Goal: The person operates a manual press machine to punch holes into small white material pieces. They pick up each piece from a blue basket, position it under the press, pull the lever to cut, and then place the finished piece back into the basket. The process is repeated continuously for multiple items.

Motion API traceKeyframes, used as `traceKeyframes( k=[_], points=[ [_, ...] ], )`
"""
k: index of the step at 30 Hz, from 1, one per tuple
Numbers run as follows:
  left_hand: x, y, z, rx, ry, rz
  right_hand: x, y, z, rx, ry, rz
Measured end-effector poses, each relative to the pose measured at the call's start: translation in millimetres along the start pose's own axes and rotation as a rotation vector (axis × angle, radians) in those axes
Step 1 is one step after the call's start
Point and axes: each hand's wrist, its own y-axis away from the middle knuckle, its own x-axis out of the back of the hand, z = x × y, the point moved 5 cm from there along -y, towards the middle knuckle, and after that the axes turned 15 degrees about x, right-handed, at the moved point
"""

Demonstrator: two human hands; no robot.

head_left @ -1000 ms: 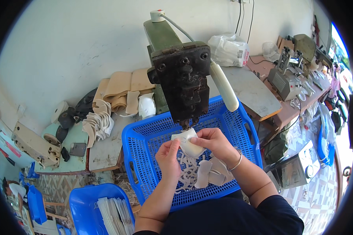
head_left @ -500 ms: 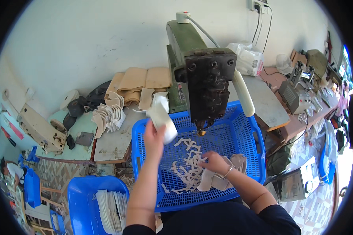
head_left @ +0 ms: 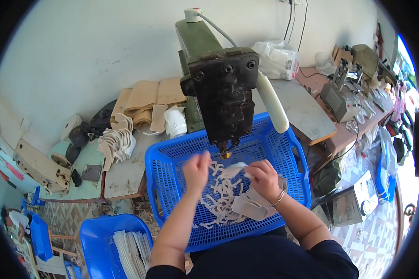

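Observation:
Over the blue perforated basket (head_left: pixel 153 160), my right hand (head_left: pixel 266 180) is closed in a pinch on a white soft-looking piece (head_left: pixel 233 170), blurred by motion. My left hand (head_left: pixel 196 174) hovers at the basket's left part, under the machine head's left side; motion smears its fingers, and nothing clear shows in it. Narrow curved white scraps (head_left: pixel 221 197) lie heaped in the basket. Flat off-white cut pieces (head_left: pixel 252 204) rest beneath my right forearm. Just beyond my hands hangs the dark head (head_left: pixel 223 93) of a green machine, with a brass-coloured tip (head_left: pixel 226 155).
A blue tub (head_left: pixel 95 237) with stacked white strips (head_left: pixel 125 251) stands at lower left. Beige sheets (head_left: pixel 146 100) and stacked curved pieces (head_left: pixel 116 142) lie on the left bench. A pale handle (head_left: pixel 272 104) juts from the machine's right. Further right, a grey device (head_left: pixel 337 102) sits on a bench.
The white piece, earlier raised in my left hand, is now lower and in my right hand's pinch. My left hand has come down and right. The whole view has shifted slightly.

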Motion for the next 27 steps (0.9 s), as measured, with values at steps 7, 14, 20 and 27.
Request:
traceKeyframes(
  k=[7,14,20,27],
  points=[
    [-44,67,-50,0.807,1.248,-0.655,5,-13,-58,0.544,-0.082,0.036],
    [-39,80,-60,0.598,1.779,-0.485,-55,23,-44,-0.856,-1.475,0.002],
    [-46,110,-55,0.531,1.16,-0.416,-45,8,-30,-0.939,-1.554,0.274],
    [4,72,29,0.029,0.485,-0.432,-3,-25,-33,-0.544,-1.219,-0.232]
  ],
)
